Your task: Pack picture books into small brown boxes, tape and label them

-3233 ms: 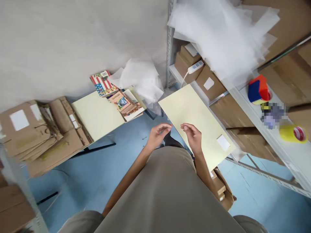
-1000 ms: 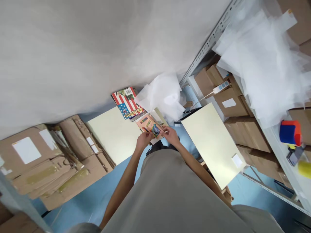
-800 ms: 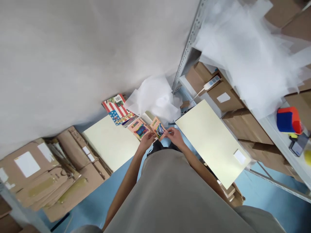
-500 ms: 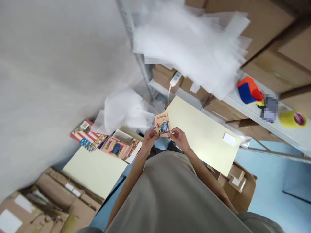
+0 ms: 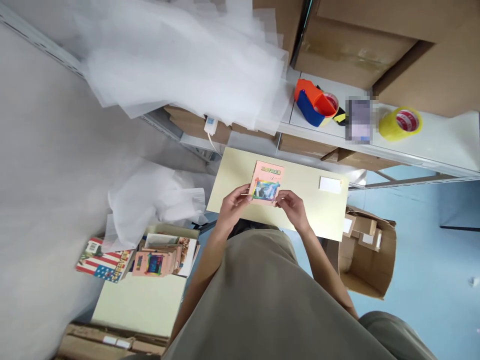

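Both my hands hold a small pink booklet (image 5: 266, 180) with a colourful picture on its cover, above a pale yellow table (image 5: 240, 170). My left hand (image 5: 233, 204) pinches its lower left corner. My right hand (image 5: 291, 206) pinches its lower right corner. A white label (image 5: 330, 184) lies on the table to the right of the booklet. A pile of similar pink booklets (image 5: 157, 259) sits lower left on a second pale yellow table (image 5: 138, 305).
A grey shelf (image 5: 431, 145) beyond the table carries a red-blue tape dispenser (image 5: 311, 100), a yellow tape roll (image 5: 399, 123) and white foam sheets (image 5: 180, 60). An open cardboard box (image 5: 369, 260) stands on the blue floor at right. A flag-patterned book (image 5: 103, 262) lies lower left.
My hands reached left to the booklet pile, took one pink booklet and carried it right over the yellow table. My view swung right with them.
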Tool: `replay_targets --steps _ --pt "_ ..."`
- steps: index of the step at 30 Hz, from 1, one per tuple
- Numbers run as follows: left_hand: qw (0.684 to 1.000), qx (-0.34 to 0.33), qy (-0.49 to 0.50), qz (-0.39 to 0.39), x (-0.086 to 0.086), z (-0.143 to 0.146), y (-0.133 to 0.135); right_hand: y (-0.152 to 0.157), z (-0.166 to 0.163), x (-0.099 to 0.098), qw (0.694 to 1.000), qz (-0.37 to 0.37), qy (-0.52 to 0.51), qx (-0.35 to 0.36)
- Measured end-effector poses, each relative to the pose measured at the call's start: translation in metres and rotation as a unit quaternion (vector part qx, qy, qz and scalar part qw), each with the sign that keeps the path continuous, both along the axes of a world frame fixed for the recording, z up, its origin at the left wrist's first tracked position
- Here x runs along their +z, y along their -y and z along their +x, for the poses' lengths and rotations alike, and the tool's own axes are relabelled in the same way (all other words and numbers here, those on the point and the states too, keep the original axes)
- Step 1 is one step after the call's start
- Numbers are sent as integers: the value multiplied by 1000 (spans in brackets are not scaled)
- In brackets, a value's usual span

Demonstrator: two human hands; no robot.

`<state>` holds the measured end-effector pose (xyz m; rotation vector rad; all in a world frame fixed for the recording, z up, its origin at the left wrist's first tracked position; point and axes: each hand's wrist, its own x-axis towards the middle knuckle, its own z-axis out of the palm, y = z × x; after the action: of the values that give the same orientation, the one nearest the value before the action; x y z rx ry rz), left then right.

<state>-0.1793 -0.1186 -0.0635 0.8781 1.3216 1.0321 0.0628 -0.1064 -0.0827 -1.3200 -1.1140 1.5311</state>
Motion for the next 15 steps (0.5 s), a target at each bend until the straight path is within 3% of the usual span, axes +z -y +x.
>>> replay_targets --steps 5,15 --pt "1000 -22 -10 -15 2 -5 3 2 -4 0 1000 7 -3 -20" --pt "998 37 30 -32 2 -2 11 5 -17 9 997 30 73 -12"
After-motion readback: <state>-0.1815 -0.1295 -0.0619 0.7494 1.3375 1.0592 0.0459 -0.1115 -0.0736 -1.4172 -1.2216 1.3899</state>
